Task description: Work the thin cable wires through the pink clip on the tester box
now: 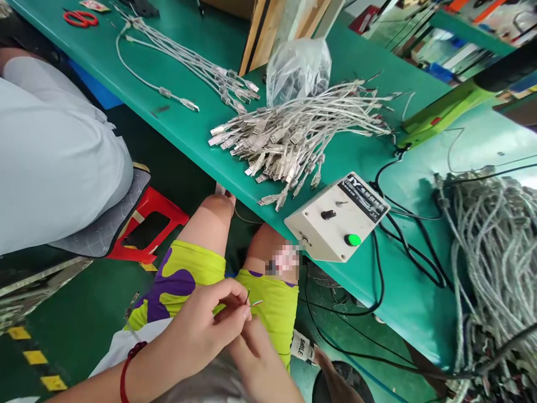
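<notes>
I can't see where the thin red-and-green wires (256,303) run behind bare fingers (234,323); the right edge crops heaped silvery cables (495,252).

On the black label (364,197) of the white box (312,226) before me, I read large letters that look like JY, followed by Chinese characters too blurred for me to make out surely. A small CE mark sits near the label's end. Lower down, beneath the table (403,302), I see SMILE in dark capitals on a white sock (302,346).
</notes>
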A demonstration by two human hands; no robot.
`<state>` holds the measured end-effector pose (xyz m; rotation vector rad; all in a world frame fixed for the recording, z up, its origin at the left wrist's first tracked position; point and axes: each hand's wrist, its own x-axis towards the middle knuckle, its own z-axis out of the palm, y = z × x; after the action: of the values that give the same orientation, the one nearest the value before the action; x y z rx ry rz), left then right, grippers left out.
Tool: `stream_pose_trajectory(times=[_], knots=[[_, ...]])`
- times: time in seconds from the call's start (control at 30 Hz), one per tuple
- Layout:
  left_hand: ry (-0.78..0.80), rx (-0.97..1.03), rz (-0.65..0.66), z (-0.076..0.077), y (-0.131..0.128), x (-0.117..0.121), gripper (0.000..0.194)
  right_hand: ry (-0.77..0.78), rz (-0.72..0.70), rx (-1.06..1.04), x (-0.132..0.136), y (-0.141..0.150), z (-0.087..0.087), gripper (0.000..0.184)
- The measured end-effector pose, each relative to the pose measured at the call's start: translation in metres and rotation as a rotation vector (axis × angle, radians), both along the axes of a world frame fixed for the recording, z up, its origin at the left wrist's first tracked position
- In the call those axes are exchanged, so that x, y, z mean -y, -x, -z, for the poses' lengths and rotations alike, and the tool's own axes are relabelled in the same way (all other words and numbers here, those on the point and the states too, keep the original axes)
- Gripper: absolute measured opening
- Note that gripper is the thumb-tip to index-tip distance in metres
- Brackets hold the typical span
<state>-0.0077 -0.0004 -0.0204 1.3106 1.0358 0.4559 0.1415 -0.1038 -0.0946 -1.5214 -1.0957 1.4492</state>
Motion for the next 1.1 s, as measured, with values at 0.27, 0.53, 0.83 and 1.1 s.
stream_pose_trajectory(times=[0.27,0.53,0.83,1.1], knots=[[-0.066,0.01,-0.1,0.0,-0.016,0.013,0.021,-0.075,0.3,0.103,-0.027,-0.052,-0.057,0.039],[0.172,0.222,-0.116,0.009,-0.021,0.019,0.026,0.005,0.457,-0.302,-0.044,-0.026,-0.064,0.035],[0.317,0.41,-0.199,0.008,-0.025,0.012,0.022,-0.03,0.426,-0.361,-0.048,-0.029,-0.062,0.025],[0.269,0.391,-0.193,0.011,-0.03,0.015,0.022,-0.121,0.573,-0.486,-0.044,-0.018,-0.058,0.027]])
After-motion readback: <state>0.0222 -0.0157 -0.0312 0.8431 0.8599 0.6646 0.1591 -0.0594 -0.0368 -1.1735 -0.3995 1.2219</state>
